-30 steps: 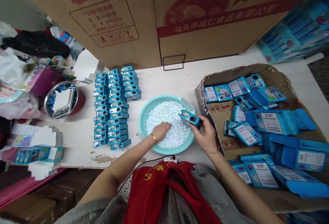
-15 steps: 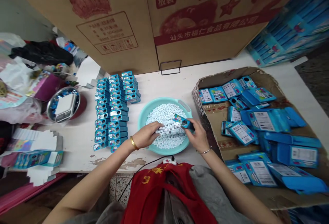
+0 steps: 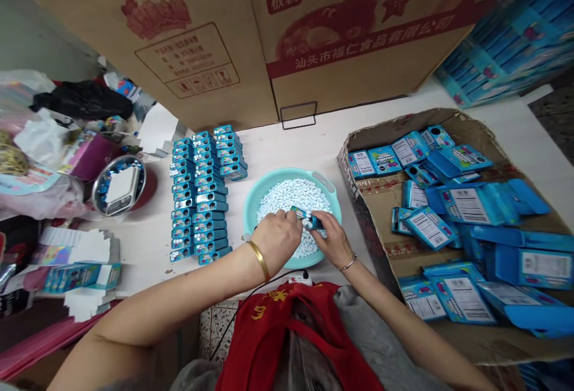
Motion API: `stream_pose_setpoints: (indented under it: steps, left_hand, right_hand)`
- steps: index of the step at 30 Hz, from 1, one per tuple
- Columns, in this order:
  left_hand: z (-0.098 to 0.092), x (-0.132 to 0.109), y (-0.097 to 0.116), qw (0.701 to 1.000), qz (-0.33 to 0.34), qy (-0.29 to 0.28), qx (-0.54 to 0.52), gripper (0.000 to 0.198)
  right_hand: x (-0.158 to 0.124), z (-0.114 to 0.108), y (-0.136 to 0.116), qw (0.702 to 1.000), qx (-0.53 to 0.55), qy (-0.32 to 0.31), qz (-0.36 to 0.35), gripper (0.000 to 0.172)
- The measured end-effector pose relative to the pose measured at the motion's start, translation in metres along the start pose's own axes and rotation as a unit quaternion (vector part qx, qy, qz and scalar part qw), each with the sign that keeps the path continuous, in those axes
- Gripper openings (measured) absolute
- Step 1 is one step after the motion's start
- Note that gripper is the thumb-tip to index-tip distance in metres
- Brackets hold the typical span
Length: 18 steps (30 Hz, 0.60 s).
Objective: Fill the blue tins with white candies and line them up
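Over a turquoise basin [image 3: 253, 191] full of small white candies [image 3: 287, 192], my right hand [image 3: 332, 240] grips a small blue candy box [image 3: 315, 222]. The box lies tilted, with several white candies showing at its round opening. My left hand [image 3: 277, 240] is closed, its back to me and its fingertips against the box's opening, at the candies there. How many candies lie inside its fingers is hidden. To the left stand rows of blue candy boxes [image 3: 210, 199] with round holes on top, some with white candies showing.
A torn cardboard tray [image 3: 376, 199] on the right holds many blue packets [image 3: 428, 228]. Large cartons [image 3: 341, 74] wall off the back, with a wire handle [image 3: 299, 123] before them. On the left are a metal bowl with a scale [image 3: 122, 188] and stacked flat cartons [image 3: 85, 274].
My left hand has moved right and up from the candies in the basin to the box's opening. The box has shifted slightly left in my right hand. The view has turned a little.
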<state>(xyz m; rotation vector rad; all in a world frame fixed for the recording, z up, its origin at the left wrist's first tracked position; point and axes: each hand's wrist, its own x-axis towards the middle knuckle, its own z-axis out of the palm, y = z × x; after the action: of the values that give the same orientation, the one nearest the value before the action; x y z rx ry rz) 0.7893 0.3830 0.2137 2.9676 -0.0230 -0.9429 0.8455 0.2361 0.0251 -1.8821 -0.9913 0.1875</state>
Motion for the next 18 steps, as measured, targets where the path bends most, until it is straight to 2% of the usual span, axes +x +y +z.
stream_pose_setpoints:
  steps: [2,4,7,9,11,13,15,18]
  left_hand:
    - [0.01,0.001,-0.014,0.999,-0.006,0.03,-0.011,0.024]
    - [0.03,0.01,-0.037,0.997,-0.028,0.068,-0.026,0.024]
    - [0.079,0.038,-0.073,0.99,-0.081,0.105,-0.053,0.031]
    - [0.117,0.063,-0.086,0.987,-0.113,0.097,-0.065,0.032]
    - [0.151,0.085,-0.084,0.987,-0.102,0.09,-0.083,0.032]
    - [0.177,0.099,-0.071,0.988,-0.061,0.089,-0.107,0.033]
    - [0.194,0.104,-0.051,0.987,-0.014,0.087,-0.134,0.034]
    - [0.208,0.101,-0.026,0.977,0.028,0.078,-0.197,0.037]
  right_hand:
    - [0.0,-0.001,0.004,1.0,0.0,0.007,0.006,0.037]
    - [0.001,-0.004,0.008,1.0,-0.005,0.015,0.012,0.037]
    - [0.005,-0.011,0.012,0.999,-0.008,0.028,0.027,0.035]
    - [0.008,-0.015,0.013,0.998,-0.006,0.038,0.044,0.032]
    - [0.012,-0.019,0.012,0.997,-0.006,0.048,0.065,0.031]
    - [0.015,-0.022,0.01,0.995,-0.008,0.06,0.083,0.031]
    - [0.017,-0.025,0.008,0.992,-0.009,0.073,0.099,0.032]
    - [0.019,-0.028,0.008,0.989,0.0,0.089,0.121,0.034]
